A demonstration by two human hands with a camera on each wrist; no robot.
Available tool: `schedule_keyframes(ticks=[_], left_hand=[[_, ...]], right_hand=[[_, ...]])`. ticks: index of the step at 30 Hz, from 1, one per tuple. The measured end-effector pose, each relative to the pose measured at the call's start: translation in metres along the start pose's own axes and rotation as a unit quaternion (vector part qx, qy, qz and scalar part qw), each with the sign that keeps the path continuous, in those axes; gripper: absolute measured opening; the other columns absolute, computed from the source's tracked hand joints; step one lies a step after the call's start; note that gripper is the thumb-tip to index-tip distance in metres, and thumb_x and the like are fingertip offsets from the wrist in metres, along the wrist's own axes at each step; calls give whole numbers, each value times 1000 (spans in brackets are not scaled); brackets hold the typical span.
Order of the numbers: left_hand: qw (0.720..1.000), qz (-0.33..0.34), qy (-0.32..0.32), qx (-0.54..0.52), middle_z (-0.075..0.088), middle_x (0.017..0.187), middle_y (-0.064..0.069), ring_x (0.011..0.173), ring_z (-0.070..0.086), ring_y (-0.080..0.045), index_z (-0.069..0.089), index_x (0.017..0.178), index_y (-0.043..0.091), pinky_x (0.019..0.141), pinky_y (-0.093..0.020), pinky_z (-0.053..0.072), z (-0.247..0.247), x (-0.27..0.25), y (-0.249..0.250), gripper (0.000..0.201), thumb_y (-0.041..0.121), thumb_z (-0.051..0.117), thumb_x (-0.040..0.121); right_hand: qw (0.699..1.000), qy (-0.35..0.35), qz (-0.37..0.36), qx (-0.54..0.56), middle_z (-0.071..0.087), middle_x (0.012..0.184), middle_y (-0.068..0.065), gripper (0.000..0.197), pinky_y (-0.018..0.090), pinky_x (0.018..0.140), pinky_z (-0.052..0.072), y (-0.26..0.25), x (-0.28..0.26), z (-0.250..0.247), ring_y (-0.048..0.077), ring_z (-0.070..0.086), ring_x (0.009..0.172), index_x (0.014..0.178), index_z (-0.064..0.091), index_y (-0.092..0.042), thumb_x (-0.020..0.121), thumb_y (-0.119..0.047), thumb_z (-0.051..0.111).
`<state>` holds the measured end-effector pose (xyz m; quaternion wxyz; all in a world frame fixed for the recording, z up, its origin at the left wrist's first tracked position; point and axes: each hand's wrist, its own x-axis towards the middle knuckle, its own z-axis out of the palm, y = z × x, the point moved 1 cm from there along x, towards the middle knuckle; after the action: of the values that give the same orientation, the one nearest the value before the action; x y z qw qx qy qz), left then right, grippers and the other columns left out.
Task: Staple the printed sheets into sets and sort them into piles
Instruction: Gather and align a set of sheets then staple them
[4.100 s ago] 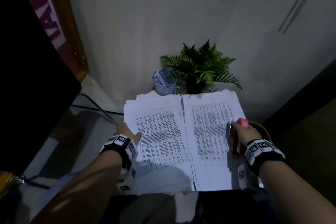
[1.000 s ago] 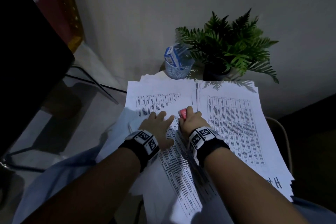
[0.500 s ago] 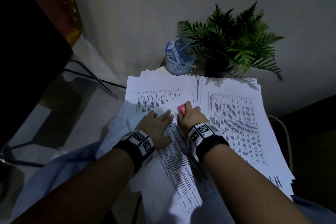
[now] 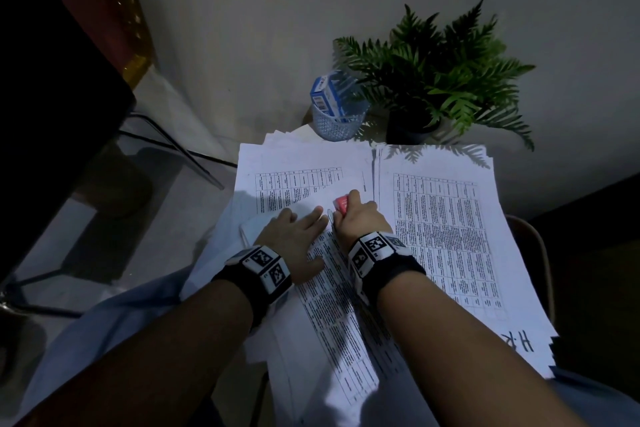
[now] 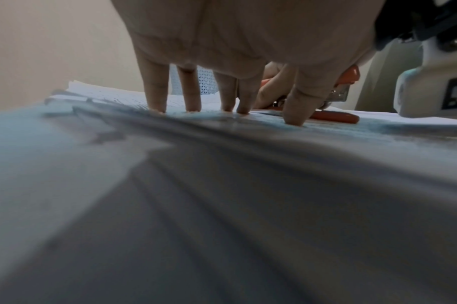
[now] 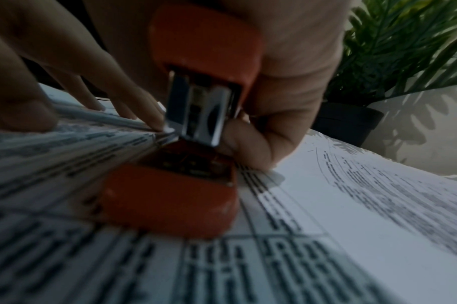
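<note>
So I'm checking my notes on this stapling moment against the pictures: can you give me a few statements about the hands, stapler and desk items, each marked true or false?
1. The right hand grips the red stapler. True.
2. The left hand is lifted clear of the paper. False: its straight fingers press down on the printed set.
3. A blue box stands in the mesh cup. True.
4. The potted fern sits left of the mesh cup. False: it sits to its right.
5. The stapler lies unused on the right pile. False: it is at the set's corner.
</note>
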<state>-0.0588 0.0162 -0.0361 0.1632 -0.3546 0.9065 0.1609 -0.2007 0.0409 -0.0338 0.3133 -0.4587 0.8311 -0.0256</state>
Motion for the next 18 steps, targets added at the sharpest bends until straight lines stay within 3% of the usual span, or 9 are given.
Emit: schedule_keyframes(ticks=[8, 18], left_hand=[[1000, 0, 5, -10, 4, 158, 12, 129, 26, -25, 6, 149, 30, 106, -35, 32, -3, -2, 0, 76, 53, 44, 87], [1000, -4, 1, -3, 3, 158, 13, 129, 26, -23, 4, 149, 31, 102, -35, 34, -6, -1, 2, 77, 54, 44, 88]], right_hand=[[1000, -2, -4, -26, 46, 120, 19, 42, 33, 70, 39, -2, 4, -4, 35, 57, 100, 130, 30, -14, 97, -38, 40], [999, -27, -27, -21, 60, 110, 16, 37, 30, 69, 36, 0, 13, -13, 33, 58, 97, 123, 37, -13, 95, -37, 44]])
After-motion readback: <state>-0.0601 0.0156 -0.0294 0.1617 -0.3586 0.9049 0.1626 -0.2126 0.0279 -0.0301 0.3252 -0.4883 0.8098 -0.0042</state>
